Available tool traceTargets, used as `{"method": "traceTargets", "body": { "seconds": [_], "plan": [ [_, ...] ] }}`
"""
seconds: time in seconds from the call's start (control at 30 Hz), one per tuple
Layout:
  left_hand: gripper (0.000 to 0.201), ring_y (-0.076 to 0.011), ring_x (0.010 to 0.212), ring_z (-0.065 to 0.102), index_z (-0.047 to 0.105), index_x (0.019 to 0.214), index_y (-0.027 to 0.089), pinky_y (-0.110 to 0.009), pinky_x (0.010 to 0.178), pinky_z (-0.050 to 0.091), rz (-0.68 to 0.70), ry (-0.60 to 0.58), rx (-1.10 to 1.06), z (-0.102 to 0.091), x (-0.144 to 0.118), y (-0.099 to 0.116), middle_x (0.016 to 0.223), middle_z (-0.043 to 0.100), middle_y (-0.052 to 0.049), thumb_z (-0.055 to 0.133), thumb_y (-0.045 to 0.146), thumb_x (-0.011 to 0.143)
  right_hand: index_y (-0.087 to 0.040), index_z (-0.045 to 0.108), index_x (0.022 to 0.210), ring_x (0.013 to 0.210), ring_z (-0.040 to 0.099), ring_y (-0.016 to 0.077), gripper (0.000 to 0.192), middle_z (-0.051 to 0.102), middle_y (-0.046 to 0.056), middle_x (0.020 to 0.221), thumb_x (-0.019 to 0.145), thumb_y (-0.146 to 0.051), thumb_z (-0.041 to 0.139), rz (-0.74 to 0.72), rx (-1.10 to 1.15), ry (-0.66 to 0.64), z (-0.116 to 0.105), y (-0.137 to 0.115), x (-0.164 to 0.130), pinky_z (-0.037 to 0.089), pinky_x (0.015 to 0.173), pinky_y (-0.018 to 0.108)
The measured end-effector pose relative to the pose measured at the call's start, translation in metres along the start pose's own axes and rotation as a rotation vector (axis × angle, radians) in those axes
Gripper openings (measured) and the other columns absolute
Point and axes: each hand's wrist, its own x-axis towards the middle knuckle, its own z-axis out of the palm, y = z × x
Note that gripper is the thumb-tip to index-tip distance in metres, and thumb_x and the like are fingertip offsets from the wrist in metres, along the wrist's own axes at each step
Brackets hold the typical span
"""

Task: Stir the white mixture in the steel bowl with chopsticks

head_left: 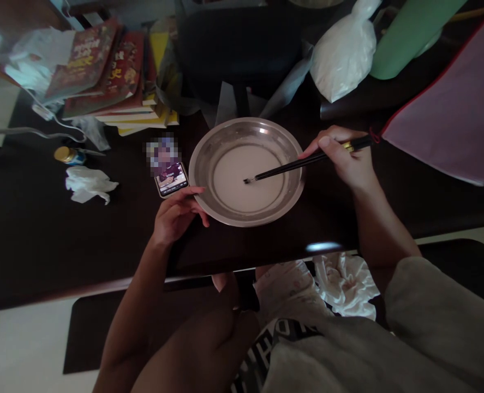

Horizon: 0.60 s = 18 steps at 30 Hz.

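A round metal basin (pixel 294 188) stands on the dark table in front of me, with cloudy whitish liquid (pixel 237 199) inside. My left hand (pixel 177 214) grips the basin's near-left rim, one finger over the edge and others lower against its outside. In my right hand (pixel 344 153) is a slim black-handled writing brush (pixel 294 165) with a red cord loop at its end. The brush slants down to the left over the basin, its dark tip at the liquid near the middle. A lit phone (pixel 171 177) lies just left of the basin, close to my left fingers.
Stacked books (pixel 123 82) stand at the back left. Crumpled tissue (pixel 88 184) and a gold-capped small jar (pixel 69 156) lie left. Back right are a tied white plastic bag (pixel 344 54), a green cylinder (pixel 409 41) and a pink red-edged cloth (pixel 450 120). The table edge (pixel 123 283) runs before me.
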Motion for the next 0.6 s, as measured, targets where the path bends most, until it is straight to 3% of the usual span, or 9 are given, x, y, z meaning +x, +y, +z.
{"method": "traceTargets", "body": {
  "seconds": [0.13, 0.27, 0.5, 0.6],
  "plan": [
    [0.04, -0.0219, 0.058, 0.074, 0.073, 0.109, 0.015, -0.032, 0.055, 0.059, 0.013, -0.007, -0.002, 0.0, 0.0, -0.002, 0.072, 0.078, -0.006, 0.059, 0.01, 0.071, -0.031, 0.078, 0.077, 0.071, 0.069, 0.0156, 0.033, 0.075, -0.001, 0.076, 0.096, -0.049, 0.058, -0.003, 0.005, -0.055, 0.002, -0.001, -0.001, 0.055, 0.064, 0.032],
    [0.046, -0.0224, 0.06, 0.074, 0.072, 0.111, 0.014, -0.033, 0.06, 0.06, 0.015, -0.025, -0.016, -0.002, 0.0, -0.003, 0.074, 0.078, -0.006, 0.056, 0.006, 0.069, -0.029, 0.078, 0.077, 0.07, 0.071, 0.0163, 0.032, 0.074, 0.0, 0.072, 0.096, -0.047, 0.06, 0.005, 0.025, 0.016, -0.001, -0.001, 0.0, 0.054, 0.064, 0.032],
    [0.05, -0.0303, 0.068, 0.076, 0.069, 0.121, 0.012, -0.046, 0.07, 0.061, 0.012, -0.104, -0.068, -0.01, 0.001, -0.003, 0.08, 0.078, -0.012, 0.056, 0.035, 0.079, -0.031, 0.079, 0.079, 0.07, 0.071, 0.016, 0.031, 0.076, 0.0, 0.073, 0.096, -0.047, 0.059, -0.013, 0.049, -0.062, 0.001, -0.003, 0.001, 0.055, 0.064, 0.033],
    [0.053, -0.0307, 0.069, 0.076, 0.068, 0.123, 0.012, -0.049, 0.073, 0.061, 0.002, -0.089, -0.064, -0.012, 0.0, -0.004, 0.08, 0.078, -0.012, 0.055, 0.04, 0.08, -0.031, 0.079, 0.078, 0.072, 0.071, 0.0168, 0.031, 0.076, 0.0, 0.075, 0.096, -0.047, 0.06, -0.016, 0.018, -0.01, 0.0, -0.002, 0.001, 0.056, 0.065, 0.034]
  ]
}}
